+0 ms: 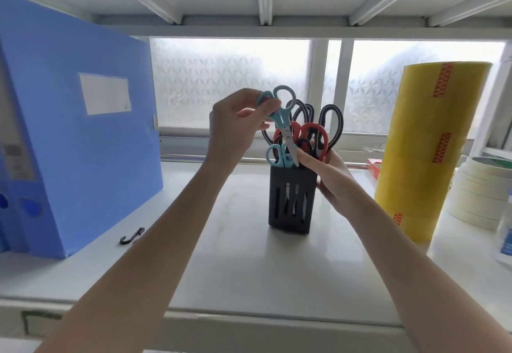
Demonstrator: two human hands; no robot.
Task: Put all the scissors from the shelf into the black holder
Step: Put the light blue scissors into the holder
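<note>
My left hand point(235, 128) is pinching the teal scissors point(279, 114) by the handles, blade tip dipping into the black holder point(291, 197). My right hand point(329, 178) is wrapped around the holder's right side, fingers curled on its rim.

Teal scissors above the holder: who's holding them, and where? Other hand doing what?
Left hand pinches the teal scissors by the handle loops, blades pointing down. Right hand grips the black holder at its right side and rim.
</note>
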